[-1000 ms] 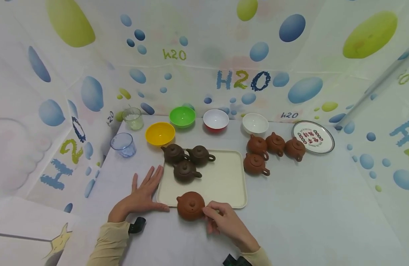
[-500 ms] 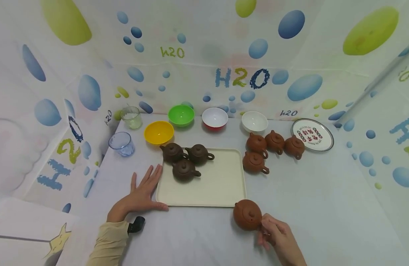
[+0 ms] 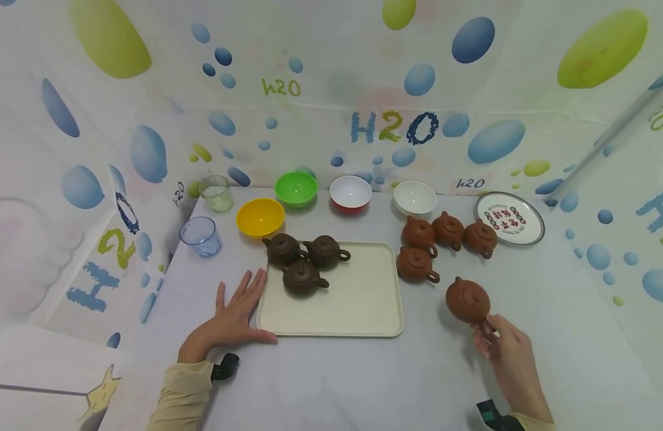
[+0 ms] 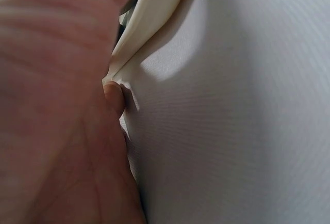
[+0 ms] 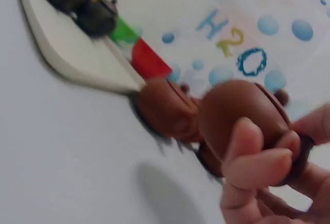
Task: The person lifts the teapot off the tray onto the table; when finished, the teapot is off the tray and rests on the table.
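The right hand (image 3: 506, 350) pinches a reddish-brown clay teapot (image 3: 468, 300) by its loop handle, thumb and fingers (image 5: 252, 154) curled round that handle, and holds the pot just above the counter (image 3: 331, 377), to the right of the cream tray (image 3: 358, 302) and in front of four like-coloured teapots (image 3: 417, 266) that stand in a group. The pot looks like unglazed fired clay: stiff, fairly weighty for its small bulk, matte rather than slippery, and likely to chip or crack if knocked against its neighbours. Its lid seems only to rest in the opening, so a tilt could probably let it slide off. The handle is the natural hold, though a grip so far off the body's middle would let the pot swing; a finger over the lid knob would likely steady it. The left hand (image 3: 231, 317) lies flat on the counter with fingers straight and spread, its thumb against the tray's near left corner, holding nothing. Three darker brown teapots (image 3: 301, 260) sit at the tray's far left. The backdrop carries "H2O" (image 3: 394, 127) in blue and green letters, repeated smaller elsewhere; the round plate (image 3: 509, 218) at the far right has a printed ring of marks too small to read.
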`<action>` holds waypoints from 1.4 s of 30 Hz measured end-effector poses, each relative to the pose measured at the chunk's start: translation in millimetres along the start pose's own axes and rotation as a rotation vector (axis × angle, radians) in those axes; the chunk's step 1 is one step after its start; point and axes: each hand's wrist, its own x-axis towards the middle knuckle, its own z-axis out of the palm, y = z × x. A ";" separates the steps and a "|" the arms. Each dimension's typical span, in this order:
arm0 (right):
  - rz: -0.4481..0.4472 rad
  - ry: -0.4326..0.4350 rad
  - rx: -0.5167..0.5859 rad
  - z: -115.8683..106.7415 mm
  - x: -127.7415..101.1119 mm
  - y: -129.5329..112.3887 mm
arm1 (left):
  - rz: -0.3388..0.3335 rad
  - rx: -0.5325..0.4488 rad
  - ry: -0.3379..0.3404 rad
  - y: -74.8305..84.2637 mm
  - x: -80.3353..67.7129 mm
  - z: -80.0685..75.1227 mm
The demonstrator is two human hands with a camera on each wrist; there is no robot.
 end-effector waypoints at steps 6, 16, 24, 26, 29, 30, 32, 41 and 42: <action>0.074 0.042 -0.002 -13.4 46.1 -13.4 | 0.009 0.007 0.015 -1.4 -0.3 1.2; 0.159 0.111 0.049 12.6 86.2 -6.5 | 0.079 -0.050 0.063 0.2 -4.1 5.1; 0.146 0.105 -0.010 23.3 93.2 -5.1 | 0.053 -0.022 0.048 0.5 -4.1 3.3; 0.138 0.095 -0.059 23.2 92.9 -5.4 | 0.055 -0.023 0.047 -0.2 -3.2 2.4; 0.124 0.078 -0.142 22.5 91.9 -6.3 | 0.050 -0.016 0.051 -0.9 -2.3 2.6; 0.124 0.076 -0.163 22.3 91.8 -6.5 | 0.048 -0.014 0.049 -0.6 -2.3 2.4; 0.127 0.078 -0.192 22.0 91.6 -6.8 | 0.059 -0.022 0.057 -0.6 -2.4 2.1; 0.110 0.092 -0.300 21.2 89.2 -9.5 | -0.008 0.010 0.004 2.7 1.0 0.7; 0.106 0.097 -0.308 21.5 88.4 -10.1 | -0.007 0.008 0.004 2.6 1.2 1.0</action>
